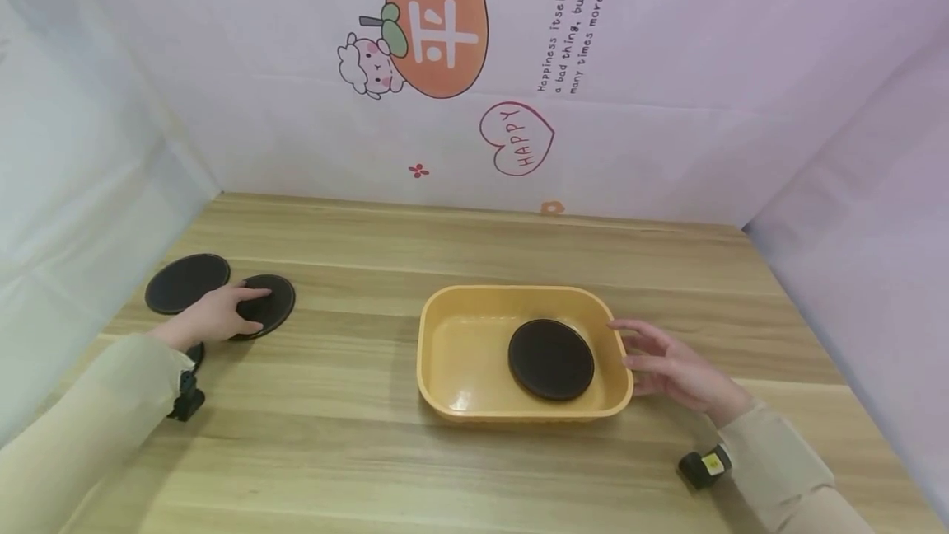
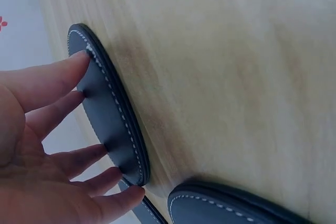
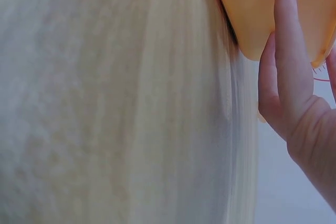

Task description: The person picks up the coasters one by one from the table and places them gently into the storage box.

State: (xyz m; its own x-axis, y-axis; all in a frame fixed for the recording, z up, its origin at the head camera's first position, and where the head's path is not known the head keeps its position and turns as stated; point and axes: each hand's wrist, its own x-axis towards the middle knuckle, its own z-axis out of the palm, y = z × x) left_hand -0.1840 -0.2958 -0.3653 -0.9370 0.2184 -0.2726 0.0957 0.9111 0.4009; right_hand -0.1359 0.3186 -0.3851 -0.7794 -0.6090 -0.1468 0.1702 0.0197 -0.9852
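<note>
While under fingers, coaster [image 1: 265, 305] beside another coaster [image 1: 185, 282].

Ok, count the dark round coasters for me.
3 for sure: one in the yellow tray at, one under the left hand at, one beside it at. A dark edge beneath the wrist may be a fourth.

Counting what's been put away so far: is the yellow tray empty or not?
Not empty. One dark round coaster lies flat inside the yellow tray; two more coasters lie outside on the table.
</note>
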